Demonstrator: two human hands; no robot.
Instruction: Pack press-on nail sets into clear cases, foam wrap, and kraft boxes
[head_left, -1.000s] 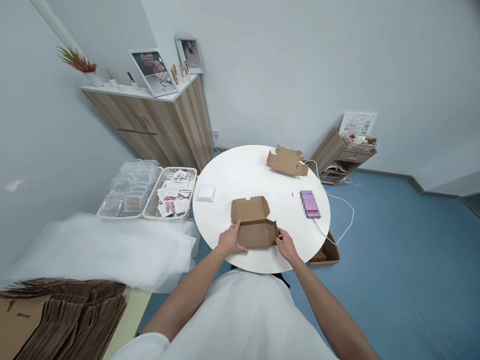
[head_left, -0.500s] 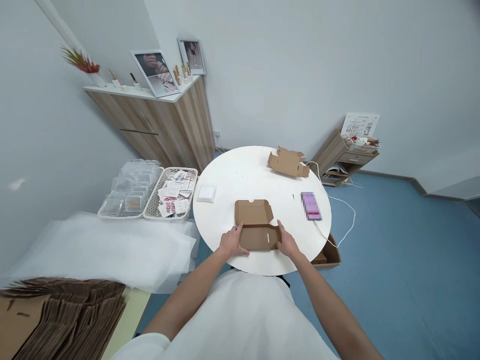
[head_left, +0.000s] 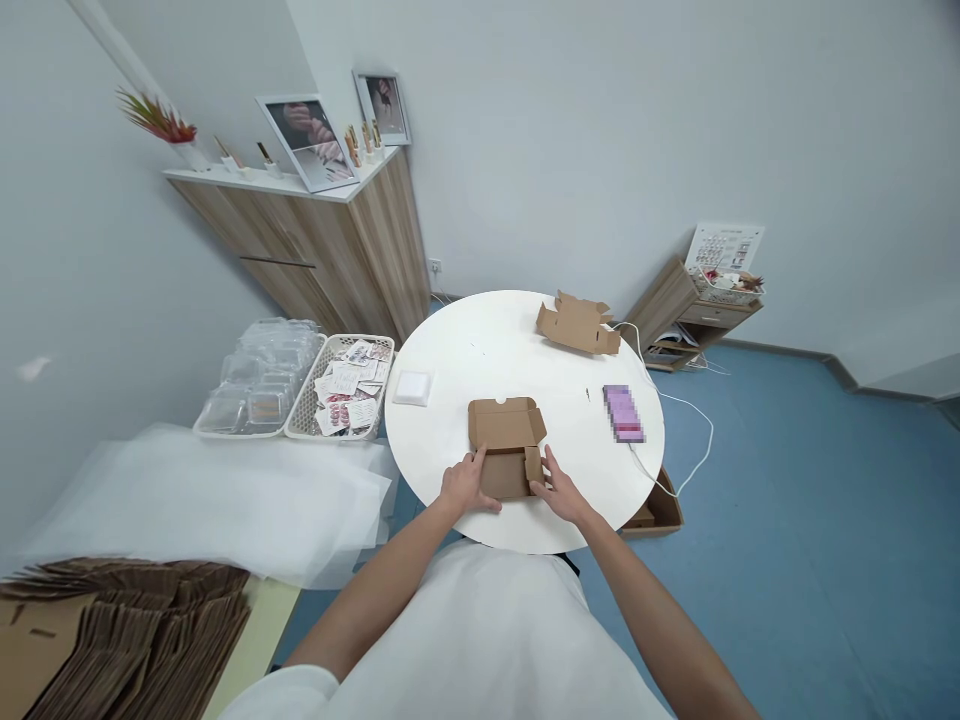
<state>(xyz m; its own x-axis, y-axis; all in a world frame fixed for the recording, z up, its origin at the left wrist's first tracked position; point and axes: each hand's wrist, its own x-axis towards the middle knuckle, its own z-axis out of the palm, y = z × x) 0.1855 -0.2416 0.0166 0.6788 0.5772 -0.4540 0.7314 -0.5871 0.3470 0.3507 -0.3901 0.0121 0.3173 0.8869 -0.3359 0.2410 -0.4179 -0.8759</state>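
A brown cardboard box (head_left: 507,474) lies on the round white table (head_left: 450,345) close to my body, its lid (head_left: 504,424) folded back away from me. My left hand (head_left: 465,484) grips the box's left side, thumb along the front and fingers over the side wall. At the opposite end, my right hand (head_left: 559,488) presses the right side flap (head_left: 533,466), which is bent inward over the box floor. The fingers of that hand are spread against the cardboard. Farther back rests another partly folded cardboard box (head_left: 577,324).
A purple pixelated item (head_left: 623,413) with a white cable lies at the table's right, and a white square stack (head_left: 412,388) at its left. Baskets of clear cases (head_left: 259,385) and cards (head_left: 346,385) stand left, above white sheets (head_left: 210,500) and stacked flat cartons (head_left: 142,640).
The right side flap has been folded inward over the box floor by my right hand, which moved slightly left. My left hand keeps its place on the box.
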